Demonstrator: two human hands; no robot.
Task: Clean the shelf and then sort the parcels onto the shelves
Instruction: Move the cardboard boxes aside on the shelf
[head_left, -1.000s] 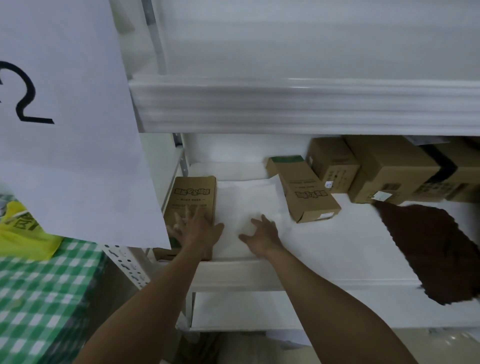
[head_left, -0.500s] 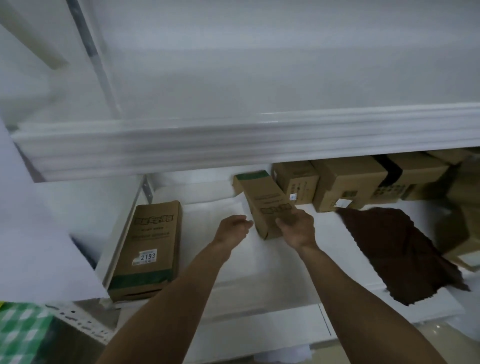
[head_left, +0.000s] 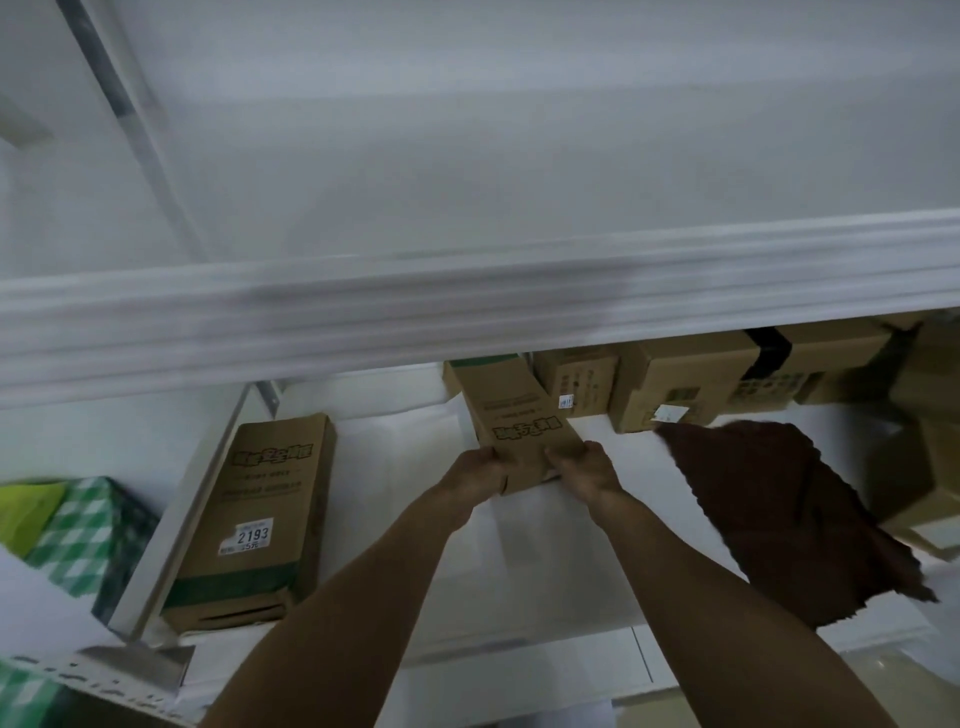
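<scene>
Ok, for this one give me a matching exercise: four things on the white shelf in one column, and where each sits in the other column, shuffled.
Things
1. long brown cardboard box with the 2193 label
2. long brown cardboard box with upside-down print
3. dark brown cloth
4. brown cardboard box with black tape

Places
A. spread on the right part of the white shelf
B. gripped at its near end by the left hand and the right hand
C. lying flat at the shelf's left end
D. right of centre, at the very back

Pairs: 1-C, 2-B, 3-A, 4-D
</scene>
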